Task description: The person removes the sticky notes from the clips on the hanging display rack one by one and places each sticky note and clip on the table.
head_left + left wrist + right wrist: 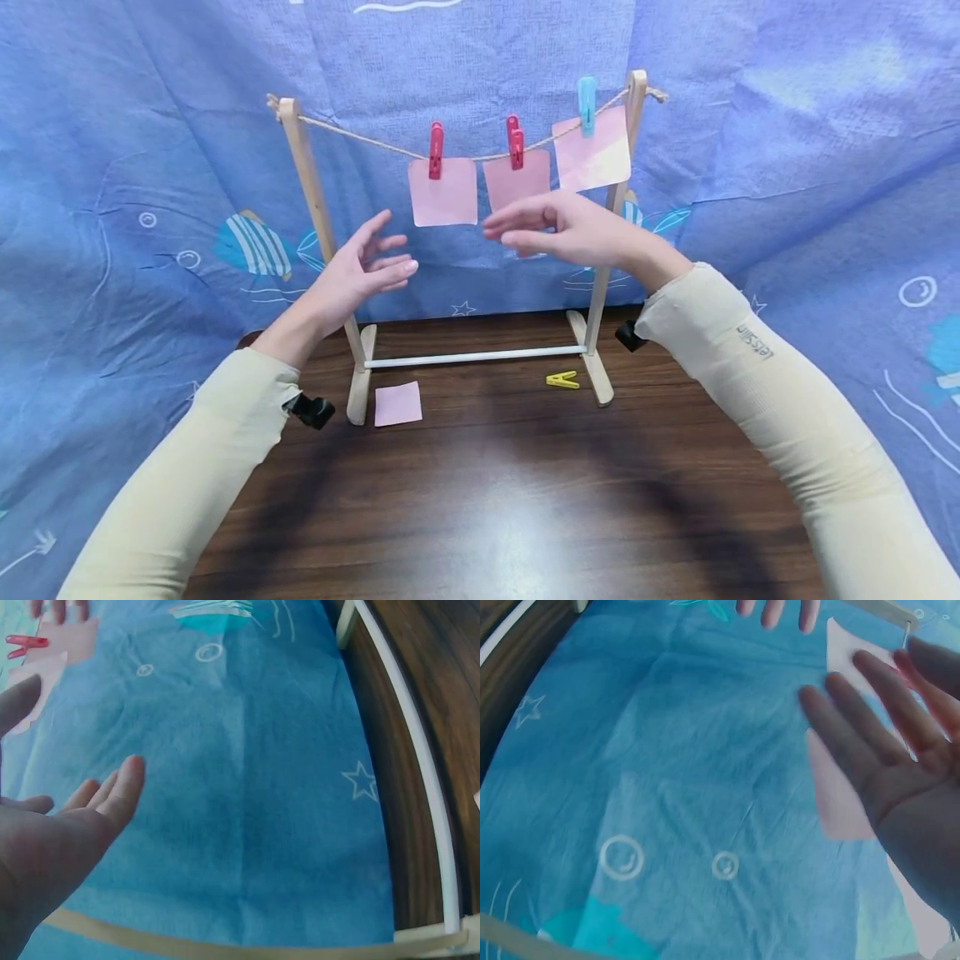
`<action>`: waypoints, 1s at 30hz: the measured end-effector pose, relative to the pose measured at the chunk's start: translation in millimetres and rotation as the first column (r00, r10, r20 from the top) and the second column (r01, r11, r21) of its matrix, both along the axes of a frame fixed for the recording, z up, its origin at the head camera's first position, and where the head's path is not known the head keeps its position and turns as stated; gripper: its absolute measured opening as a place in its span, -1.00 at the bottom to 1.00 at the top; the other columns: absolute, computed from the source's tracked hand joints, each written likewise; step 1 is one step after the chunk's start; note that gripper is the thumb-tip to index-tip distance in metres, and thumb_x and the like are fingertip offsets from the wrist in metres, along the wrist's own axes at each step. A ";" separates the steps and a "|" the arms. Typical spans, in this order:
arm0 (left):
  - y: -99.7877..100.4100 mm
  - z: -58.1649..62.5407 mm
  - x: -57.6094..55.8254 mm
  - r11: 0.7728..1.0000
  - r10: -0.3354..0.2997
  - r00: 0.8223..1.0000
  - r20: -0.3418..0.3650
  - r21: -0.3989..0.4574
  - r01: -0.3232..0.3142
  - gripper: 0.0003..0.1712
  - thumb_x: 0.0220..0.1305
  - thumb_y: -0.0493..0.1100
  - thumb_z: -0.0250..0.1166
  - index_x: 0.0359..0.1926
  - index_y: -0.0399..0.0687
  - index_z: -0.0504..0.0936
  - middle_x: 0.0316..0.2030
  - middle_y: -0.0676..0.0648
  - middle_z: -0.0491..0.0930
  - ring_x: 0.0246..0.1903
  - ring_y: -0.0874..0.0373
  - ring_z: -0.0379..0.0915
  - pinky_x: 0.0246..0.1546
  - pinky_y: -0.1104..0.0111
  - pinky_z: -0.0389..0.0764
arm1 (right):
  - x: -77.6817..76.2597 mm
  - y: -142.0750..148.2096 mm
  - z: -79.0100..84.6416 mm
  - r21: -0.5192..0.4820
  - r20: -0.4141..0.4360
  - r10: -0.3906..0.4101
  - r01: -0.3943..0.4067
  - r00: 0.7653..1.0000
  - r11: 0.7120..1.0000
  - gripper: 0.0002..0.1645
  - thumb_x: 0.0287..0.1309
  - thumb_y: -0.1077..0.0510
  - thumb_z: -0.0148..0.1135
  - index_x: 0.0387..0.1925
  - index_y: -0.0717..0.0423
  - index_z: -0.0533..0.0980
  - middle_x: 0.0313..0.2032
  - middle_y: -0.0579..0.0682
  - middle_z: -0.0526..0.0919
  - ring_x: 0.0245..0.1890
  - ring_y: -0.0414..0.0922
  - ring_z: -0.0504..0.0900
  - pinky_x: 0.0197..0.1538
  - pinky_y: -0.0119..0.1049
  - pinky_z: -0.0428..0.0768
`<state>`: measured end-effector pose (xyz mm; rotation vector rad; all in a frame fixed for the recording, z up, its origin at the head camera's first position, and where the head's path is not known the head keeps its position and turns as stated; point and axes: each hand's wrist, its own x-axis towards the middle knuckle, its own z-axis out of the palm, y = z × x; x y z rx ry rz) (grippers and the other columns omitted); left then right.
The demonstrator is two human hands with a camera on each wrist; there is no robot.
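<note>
Three pink paper squares hang from a sagging string (360, 137) on a wooden stand. Red clothespins (436, 152) (516, 143) clip the left square (444, 196) and the middle square (516, 173); a light blue clothespin (587, 107) clips the right square (596, 158). My left hand (356, 271) is raised by the left post, fingers spread and holding nothing. In front of the middle square my right hand (573, 225) reaches leftward with extended fingers, hiding that square's lower edge. The right wrist view also shows the right hand (907, 765) bare of any object.
On the dark wooden table (480, 483) lie a loose pink paper square (398, 404) near the stand's left foot and a yellow clothespin (562, 380) near its right foot. A white bar (472, 357) joins the two posts low down. A blue fish-print cloth (480, 275) hangs behind.
</note>
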<state>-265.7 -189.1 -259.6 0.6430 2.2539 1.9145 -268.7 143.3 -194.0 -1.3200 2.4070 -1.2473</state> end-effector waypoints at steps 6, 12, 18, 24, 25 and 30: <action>11.8 10.1 -2.5 0.985 0.004 0.999 -0.049 0.171 0.005 -0.01 0.37 -0.24 0.32 0.61 0.07 -0.09 0.48 -0.16 0.14 0.42 -0.11 0.21 0.24 0.26 0.53 | 0.5 -21.4 11.7 -0.278 0.022 -0.056 0.060 0.998 0.959 -0.52 0.45 0.27 0.15 0.34 0.27 0.43 0.19 0.17 0.62 0.15 0.02 0.63 0.08 -0.13 0.68; 20.7 19.1 -6.6 0.953 0.018 0.997 -0.077 0.302 0.006 -0.06 0.36 -0.30 0.31 0.59 -0.01 -0.02 0.45 -0.16 0.17 0.40 -0.08 0.24 0.28 0.23 0.49 | 0.5 -37.4 25.6 -0.434 0.036 -0.091 0.098 0.995 0.895 -0.39 0.41 0.28 0.19 0.43 0.20 0.33 0.35 0.06 0.48 0.33 -0.05 0.48 0.10 -0.06 0.67; 27.0 26.8 -8.3 0.937 -0.020 0.997 -0.081 0.347 0.047 -0.05 0.36 -0.30 0.30 0.60 0.06 -0.03 0.47 -0.12 0.17 0.35 -0.13 0.31 0.20 0.02 0.54 | -1.7 -52.7 37.0 -0.456 0.029 -0.103 0.105 0.994 0.884 -0.20 0.36 0.28 0.24 0.54 0.10 0.17 0.50 -0.09 0.25 0.43 -0.19 0.31 0.05 -0.07 0.69; 35.0 29.4 -9.5 0.915 -0.084 0.994 -0.075 0.390 0.107 -0.10 0.37 -0.35 0.27 0.58 0.13 0.05 0.46 -0.13 0.18 0.33 -0.16 0.34 0.09 -0.03 0.60 | -4.9 -66.3 42.8 -0.439 0.027 -0.108 0.109 0.994 0.892 -0.12 0.34 0.28 0.27 0.57 0.06 0.10 0.53 -0.10 0.18 0.44 -0.11 0.32 -0.16 -0.01 0.76; 36.4 29.3 -9.5 0.912 -0.080 0.994 -0.077 0.398 0.104 -0.11 0.37 -0.36 0.27 0.57 0.13 0.08 0.46 -0.14 0.20 0.33 -0.16 0.35 0.08 -0.02 0.61 | -5.7 -68.1 42.8 -0.432 0.019 -0.110 0.107 0.994 0.895 -0.11 0.33 0.28 0.28 0.58 0.05 0.10 0.53 -0.10 0.17 0.44 -0.11 0.31 -0.20 0.00 0.76; 41.0 29.5 -9.6 0.896 -0.054 0.995 -0.084 0.436 0.086 -0.17 0.36 -0.42 0.25 0.53 0.12 0.18 0.42 -0.16 0.23 0.30 -0.18 0.37 0.03 0.03 0.64 | 0.2 -75.2 46.7 -0.399 -0.026 -0.133 0.112 0.991 0.910 -0.07 0.32 0.26 0.31 0.58 0.03 0.08 0.55 -0.08 0.13 0.45 -0.07 0.29 -0.26 0.00 0.76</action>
